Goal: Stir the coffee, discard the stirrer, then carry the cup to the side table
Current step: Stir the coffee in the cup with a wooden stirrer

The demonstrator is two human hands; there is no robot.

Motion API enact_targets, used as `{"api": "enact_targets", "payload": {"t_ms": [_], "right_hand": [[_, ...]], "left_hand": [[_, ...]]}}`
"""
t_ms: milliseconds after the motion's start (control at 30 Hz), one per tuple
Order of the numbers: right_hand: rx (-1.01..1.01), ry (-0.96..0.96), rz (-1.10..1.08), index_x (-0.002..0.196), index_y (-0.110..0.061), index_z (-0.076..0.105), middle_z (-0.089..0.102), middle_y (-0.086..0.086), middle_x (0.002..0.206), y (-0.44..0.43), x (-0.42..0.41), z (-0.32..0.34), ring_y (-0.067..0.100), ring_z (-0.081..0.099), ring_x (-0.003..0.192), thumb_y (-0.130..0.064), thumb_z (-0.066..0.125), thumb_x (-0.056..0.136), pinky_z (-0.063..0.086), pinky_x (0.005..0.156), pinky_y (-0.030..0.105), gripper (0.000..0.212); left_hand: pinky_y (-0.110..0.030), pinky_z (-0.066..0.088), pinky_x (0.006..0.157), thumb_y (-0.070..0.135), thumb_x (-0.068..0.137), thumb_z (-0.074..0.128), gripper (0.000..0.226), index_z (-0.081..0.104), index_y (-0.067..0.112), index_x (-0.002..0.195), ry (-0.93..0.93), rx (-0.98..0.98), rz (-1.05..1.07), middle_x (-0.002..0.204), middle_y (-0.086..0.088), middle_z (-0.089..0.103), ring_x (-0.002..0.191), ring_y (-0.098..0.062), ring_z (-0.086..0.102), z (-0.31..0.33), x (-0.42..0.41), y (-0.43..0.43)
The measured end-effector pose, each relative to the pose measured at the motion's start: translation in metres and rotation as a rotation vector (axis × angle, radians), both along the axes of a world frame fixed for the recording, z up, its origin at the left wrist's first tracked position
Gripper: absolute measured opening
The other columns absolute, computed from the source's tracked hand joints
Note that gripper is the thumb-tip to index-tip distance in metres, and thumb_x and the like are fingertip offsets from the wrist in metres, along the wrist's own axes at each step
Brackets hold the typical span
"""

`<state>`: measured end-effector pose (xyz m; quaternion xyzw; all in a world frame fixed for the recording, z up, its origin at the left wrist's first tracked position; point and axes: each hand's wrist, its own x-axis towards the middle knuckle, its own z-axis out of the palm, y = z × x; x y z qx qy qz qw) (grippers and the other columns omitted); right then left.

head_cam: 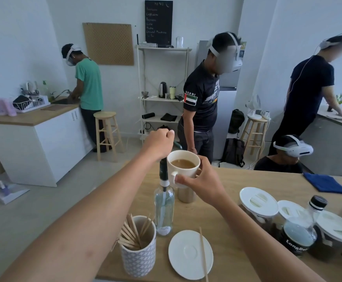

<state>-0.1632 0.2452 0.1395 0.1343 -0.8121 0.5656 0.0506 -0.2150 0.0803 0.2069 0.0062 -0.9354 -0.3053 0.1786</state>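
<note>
Meanwhile, above the far edge of the worktop [247, 180], the cup [186, 176] of coffee is gripped at handle and wall by the right hand [202, 182], seemingly clear of the surface. The left hand [160, 140] is curled into a fist beyond that edge, with nothing seen in it. A stirrer [203, 255] is left across the saucer [186, 261] by the near edge, its length running near to far, closer to the right arm.

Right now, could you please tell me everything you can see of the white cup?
The white cup looks like glazed ceramic. It is round, with a loop handle on the near left side. It is upright and holds light-brown coffee below the rim. The right hand grips it, with the fingers round the right side and the thumb by the handle. It seems raised above the wooden counter, though its base is hidden.
</note>
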Motion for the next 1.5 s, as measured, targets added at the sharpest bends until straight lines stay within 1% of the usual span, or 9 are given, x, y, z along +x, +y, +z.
{"api": "enact_targets", "payload": {"t_ms": [133,300,433,633,767,933,1033,1167,1500], "right_hand": [[-0.009,0.006,0.001,0.131,-0.019,0.046,0.062,-0.016,0.111,0.001,0.003,0.003,-0.002,0.059,0.1,-0.034,0.089,0.064,0.05,0.08,0.016,0.081],[0.003,0.006,-0.004,0.131,-0.021,0.045,0.06,-0.015,0.111,0.006,0.008,0.003,0.0,0.059,0.1,-0.034,0.089,0.065,0.051,0.084,0.021,0.081],[0.001,-0.001,0.001,0.129,-0.023,0.044,0.06,-0.017,0.109,0.01,0.011,0.002,0.0,0.059,0.1,-0.031,0.089,0.065,0.051,0.085,0.022,0.078],[0.009,-0.007,0.024,0.123,-0.029,0.042,0.059,-0.019,0.109,0.015,0.012,-0.001,0.0,0.059,0.1,-0.025,0.089,0.066,0.049,0.079,0.017,0.074],[0.022,-0.011,0.038,0.126,-0.027,0.043,0.06,-0.014,0.113,0.024,0.013,-0.007,0.004,0.06,0.104,-0.025,0.089,0.065,0.05,0.085,0.021,0.077],[0.066,-0.007,0.043,0.127,-0.029,0.043,0.057,-0.025,0.109,0.038,0.02,-0.014,-0.006,0.057,0.099,-0.027,0.088,0.068,0.048,0.071,0.008,0.075],[0.061,-0.007,0.06,0.127,-0.027,0.047,0.059,-0.021,0.113,0.046,0.024,-0.02,-0.002,0.059,0.103,-0.025,0.089,0.067,0.049,0.075,0.01,0.073],[0.055,-0.031,0.102,0.131,-0.024,0.046,0.059,-0.015,0.121,0.058,0.028,-0.031,0.002,0.059,0.109,-0.024,0.09,0.066,0.051,0.086,0.017,0.079],[0.068,-0.104,0.161,0.133,-0.034,0.046,0.061,-0.013,0.126,0.078,0.039,-0.074,0.006,0.058,0.117,-0.039,0.089,0.059,0.05,0.101,0.031,0.085]], "left_hand": [[-0.044,0.052,0.079,0.053,0.098,0.024,0.051,0.053,0.013,0.088,-0.005,0.09,0.012,0.082,-0.008,0.068,0.08,-0.028,0.065,0.0,0.002,-0.002],[-0.035,0.037,0.066,0.052,0.102,0.023,0.048,0.05,0.012,0.105,0.052,0.166,0.022,0.084,-0.001,0.057,0.081,-0.019,0.056,0.002,0.016,-0.009],[-0.026,0.038,0.061,0.03,0.102,0.037,0.023,0.047,0.01,0.098,0.123,0.302,0.057,0.083,-0.001,0.049,0.076,-0.017,0.05,-0.016,0.029,-0.021],[-0.035,0.048,0.071,0.011,0.096,0.048,0.007,0.055,0.013,0.095,-0.118,0.477,-0.178,0.085,-0.005,0.056,0.078,-0.02,0.053,-0.044,0.058,-0.027],[-0.038,0.059,0.085,0.01,0.089,0.067,0.039,0.059,0.021,0.125,-0.267,0.545,-0.439,0.118,-0.004,0.063,0.104,-0.021,0.066,-0.06,0.065,-0.027],[-0.031,0.053,0.094,0.022,0.076,0.085,0.075,0.047,0.032,0.14,-0.372,0.517,-0.595,0.132,0.004,0.059,0.118,-0.014,0.06,-0.078,0.066,-0.013],[-0.03,0.049,0.098,0.025,0.073,0.087,0.079,0.047,0.036,0.14,-0.393,0.518,-0.622,0.133,0.01,0.06,0.121,-0.008,0.058,-0.089,0.067,-0.003],[-0.021,0.05,0.093,0.016,0.077,0.084,0.075,0.047,0.031,0.141,-0.387,0.569,-0.643,0.131,0.01,0.063,0.121,-0.007,0.058,-0.102,0.072,0.012],[-0.038,0.047,0.107,0.028,0.071,0.087,0.09,0.039,0.033,0.147,-0.379,0.524,-0.564,0.134,0.011,0.06,0.126,-0.004,0.053,-0.155,0.082,0.032]]}}
